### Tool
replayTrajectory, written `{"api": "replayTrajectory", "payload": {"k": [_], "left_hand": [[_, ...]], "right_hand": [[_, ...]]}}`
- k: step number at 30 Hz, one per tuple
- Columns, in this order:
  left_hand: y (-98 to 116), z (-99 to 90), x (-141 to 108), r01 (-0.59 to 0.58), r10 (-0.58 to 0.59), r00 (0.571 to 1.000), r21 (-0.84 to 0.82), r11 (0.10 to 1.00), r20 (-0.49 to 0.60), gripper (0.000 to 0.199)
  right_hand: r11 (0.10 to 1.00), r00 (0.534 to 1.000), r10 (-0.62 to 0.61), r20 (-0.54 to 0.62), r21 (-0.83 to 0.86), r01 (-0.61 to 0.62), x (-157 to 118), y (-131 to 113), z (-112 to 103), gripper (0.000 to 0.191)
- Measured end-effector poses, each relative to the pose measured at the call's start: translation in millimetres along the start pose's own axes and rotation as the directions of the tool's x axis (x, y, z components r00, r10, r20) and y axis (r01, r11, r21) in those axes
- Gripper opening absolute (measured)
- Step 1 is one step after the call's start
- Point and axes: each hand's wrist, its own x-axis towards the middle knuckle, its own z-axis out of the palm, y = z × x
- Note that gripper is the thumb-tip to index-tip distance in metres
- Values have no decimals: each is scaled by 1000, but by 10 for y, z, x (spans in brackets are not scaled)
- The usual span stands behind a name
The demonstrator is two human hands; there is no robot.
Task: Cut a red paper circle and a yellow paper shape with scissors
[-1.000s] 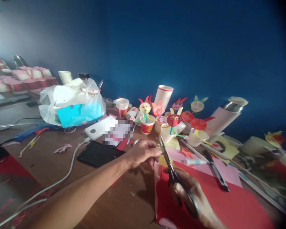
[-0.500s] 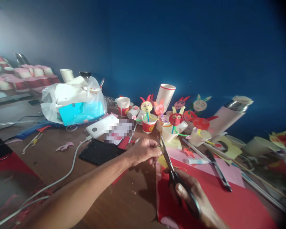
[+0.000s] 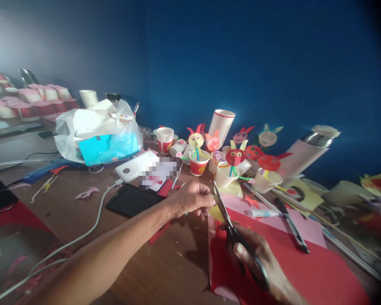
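My right hand (image 3: 254, 254) grips a pair of black-handled scissors (image 3: 224, 210), whose blades point up and away from me. Between the fingertips of my left hand (image 3: 192, 200) is a small piece of yellowish paper (image 3: 213, 198), mostly covered by the fingers. The blades are right beside that piece; whether they touch it I cannot tell. Below the scissors lies a red paper sheet (image 3: 292, 271) over pink paper. A scrap of yellow paper (image 3: 216, 213) sits under the blades.
Behind my hands stand paper cups with paper-face figures (image 3: 235, 157). A tilted thermos (image 3: 305, 154) is at the right, near a black marker (image 3: 292, 226). On the left are a black phone (image 3: 131, 200), a white power bank (image 3: 138, 166) with a cable, and a stuffed plastic bag (image 3: 98, 131).
My hands and the scissors hold almost the same position. The view has shifted very slightly; nothing has been taken up or let go.
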Motion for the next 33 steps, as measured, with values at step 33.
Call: {"api": "replayTrajectory", "payload": {"k": [33], "left_hand": [[-147, 66, 26, -83, 80, 996, -102, 991, -30, 23]], "right_hand": [[1000, 999, -24, -22, 7, 24, 17, -1, 3, 58]]}}
